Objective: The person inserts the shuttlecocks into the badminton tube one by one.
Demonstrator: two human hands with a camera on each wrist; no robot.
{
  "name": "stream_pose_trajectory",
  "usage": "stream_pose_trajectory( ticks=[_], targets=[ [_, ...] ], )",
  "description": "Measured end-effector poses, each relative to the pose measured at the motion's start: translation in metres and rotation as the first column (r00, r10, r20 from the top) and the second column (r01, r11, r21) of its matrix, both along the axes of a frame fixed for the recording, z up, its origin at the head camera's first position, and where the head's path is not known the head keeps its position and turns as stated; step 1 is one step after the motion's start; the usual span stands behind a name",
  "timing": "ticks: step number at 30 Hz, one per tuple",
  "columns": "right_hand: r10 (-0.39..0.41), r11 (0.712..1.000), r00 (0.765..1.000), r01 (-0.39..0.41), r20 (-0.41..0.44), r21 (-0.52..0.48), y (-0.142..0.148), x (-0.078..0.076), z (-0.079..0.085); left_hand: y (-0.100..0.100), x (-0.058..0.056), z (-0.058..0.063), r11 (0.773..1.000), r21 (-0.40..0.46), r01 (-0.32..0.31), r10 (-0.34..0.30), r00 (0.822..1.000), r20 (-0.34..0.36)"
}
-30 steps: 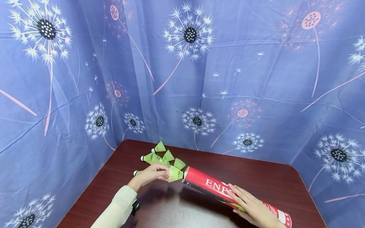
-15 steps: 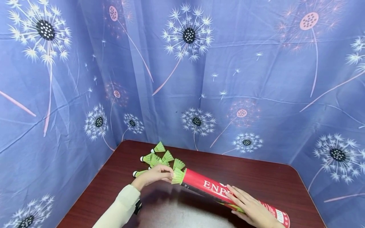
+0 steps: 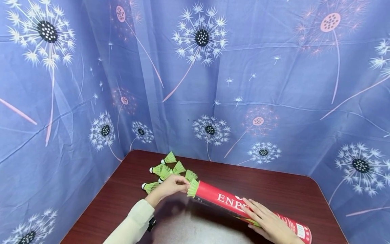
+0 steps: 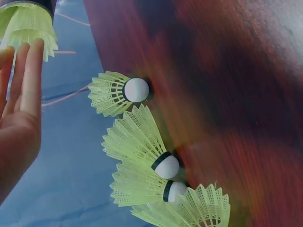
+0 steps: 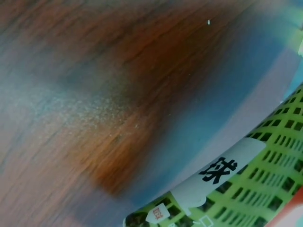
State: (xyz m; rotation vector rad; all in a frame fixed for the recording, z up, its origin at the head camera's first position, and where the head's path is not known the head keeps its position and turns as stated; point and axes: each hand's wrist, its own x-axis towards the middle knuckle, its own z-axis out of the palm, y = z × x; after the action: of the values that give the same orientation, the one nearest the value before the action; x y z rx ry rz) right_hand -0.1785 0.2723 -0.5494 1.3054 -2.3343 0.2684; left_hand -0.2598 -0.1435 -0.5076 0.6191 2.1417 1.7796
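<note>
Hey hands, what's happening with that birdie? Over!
Left hand at yellow-green netted shuttlecock, partly inside red cylindrical tube. Right hand resting on tube. Nothing visibly in the way.

The left sleeve [image 3: 129, 226] is pale cream, close to off-white, in plain cloth that looks soft, with light folds and faint grey shading along the forearm. It ends near the wrist in a cuff [image 3: 143, 210] of the same colour, slightly puffed and rounded at the edge. Just beside the cuff, at the underside of the wrist, sits a small black device [image 3: 151, 223], compact and dark; its finer details are too small to tell. The left hand [image 3: 170, 186] is bare, with slender fingers, as the left wrist view also shows. The right hand [image 3: 266, 218] is bare and slim-fingered too, cut off by the lower frame edge.
</note>
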Motion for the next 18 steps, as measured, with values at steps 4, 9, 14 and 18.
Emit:
stream_pose_trajectory(
  ticks=[4,9,14,18],
  targets=[
    [-0.002,1.0,1.0,0.002,-0.009,-0.012,0.0,0.0,-0.001,0.003,0.001,0.001,0.998,-0.045,-0.044,0.041,0.998,-0.053],
    [-0.002,1.0,1.0,0.002,-0.016,-0.015,0.0,-0.002,-0.001,0.008,0.002,0.002,0.994,-0.068,-0.087,0.078,0.989,-0.129],
    [-0.014,1.0,1.0,0.014,0.004,-0.001,0.001,-0.002,0.0,0.018,0.014,0.02,0.992,-0.062,-0.114,0.102,0.981,-0.166],
    [-0.032,0.999,0.999,0.032,0.022,0.004,-0.002,-0.002,0.0,0.025,0.02,0.027,0.989,-0.078,-0.123,0.107,0.978,-0.18]
  ],
)
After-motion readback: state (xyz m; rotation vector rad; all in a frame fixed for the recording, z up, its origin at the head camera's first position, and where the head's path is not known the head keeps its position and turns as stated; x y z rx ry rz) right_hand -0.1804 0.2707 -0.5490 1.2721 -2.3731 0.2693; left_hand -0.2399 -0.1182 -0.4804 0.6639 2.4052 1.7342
